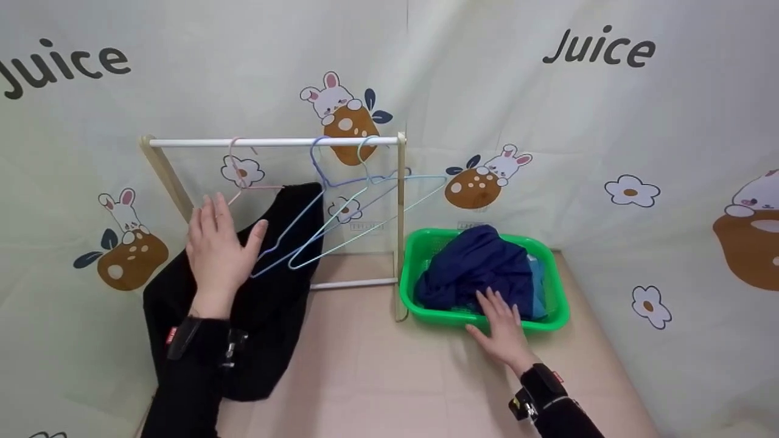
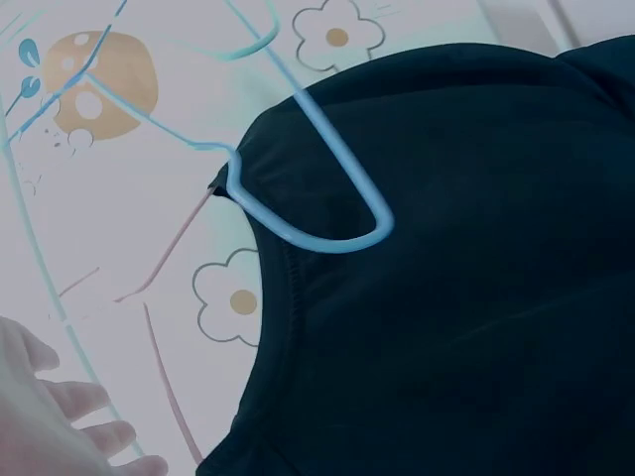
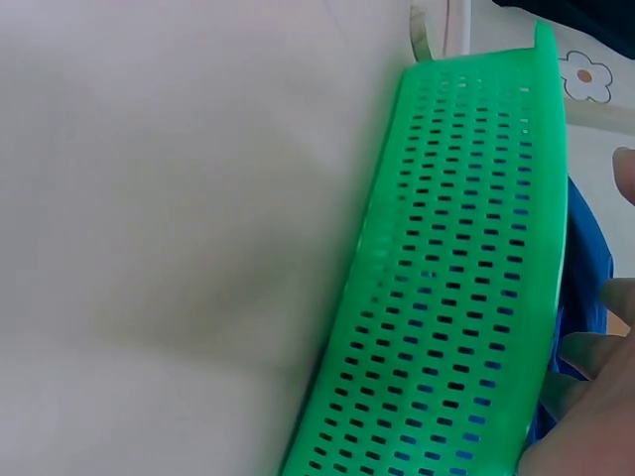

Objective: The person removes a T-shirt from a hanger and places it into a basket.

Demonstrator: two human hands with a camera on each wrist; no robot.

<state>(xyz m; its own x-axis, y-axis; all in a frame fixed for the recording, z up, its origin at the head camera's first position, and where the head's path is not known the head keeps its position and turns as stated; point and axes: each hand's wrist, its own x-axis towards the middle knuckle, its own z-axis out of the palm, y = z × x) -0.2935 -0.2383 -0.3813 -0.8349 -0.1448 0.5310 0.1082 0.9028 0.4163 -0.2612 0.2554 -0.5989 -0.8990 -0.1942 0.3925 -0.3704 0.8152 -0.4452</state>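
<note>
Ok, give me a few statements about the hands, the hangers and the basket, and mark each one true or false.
1. The right hand reaches into the green basket onto the navy garment. True.
2. The black garment lies folded in the basket. False: it hangs at the rack, on a pink hanger.
3. The left hand is open against the black garment. True.
4. The rail carries no empty hangers. False: blue hangers hang bare on it.
</note>
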